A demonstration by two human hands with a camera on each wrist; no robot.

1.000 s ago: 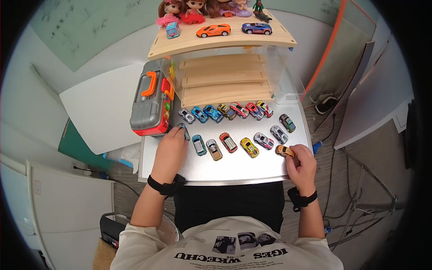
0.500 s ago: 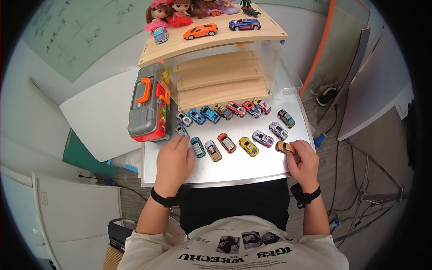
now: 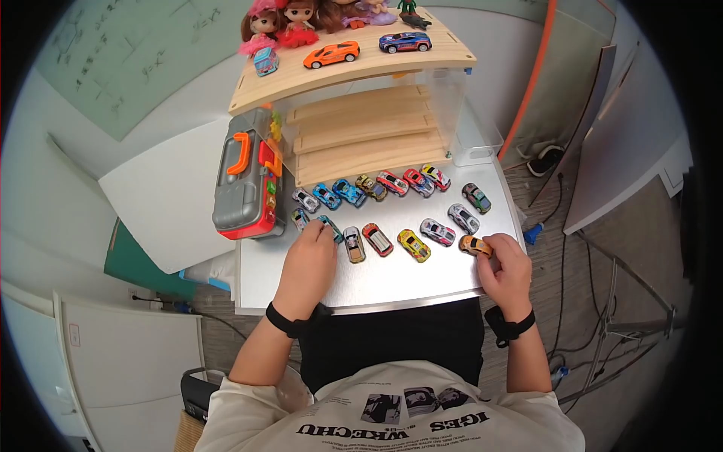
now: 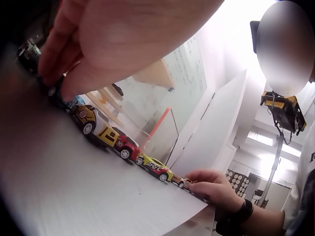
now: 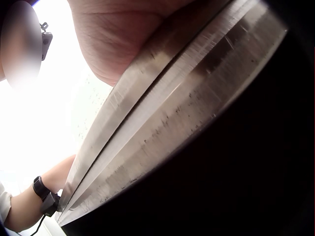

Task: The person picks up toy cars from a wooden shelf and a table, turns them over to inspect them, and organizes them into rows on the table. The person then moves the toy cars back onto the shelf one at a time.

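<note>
In the head view my left hand [image 3: 309,264] pinches a teal toy car [image 3: 331,226] near the left of the front row. Fingers cover much of that car, and in the left wrist view they hide most of its body. Just left of it stands a multicoloured toy car [image 3: 300,219]; a tan-and-silver one [image 3: 354,245] is to its right. My right hand [image 3: 507,273] holds an orange toy car [image 3: 473,245] between thumb and fingers at the row's right end. Between them stand a red car [image 3: 377,239], a yellow car [image 3: 413,245] and white-patterned ones [image 3: 437,232].
Several toy cars [image 3: 347,192] line up behind, before a wooden stepped shelf [image 3: 369,154]. A grey toolbox [image 3: 245,181] with an orange handle stands left. Dolls [image 3: 300,30] and more cars top the wooden board [image 3: 354,71]. The metal table's front edge [image 3: 376,307] is close.
My left hand has let go of the multicoloured car at the far left and moved right to the teal car, which now sits slightly farther back. My right hand stays on the orange car.
</note>
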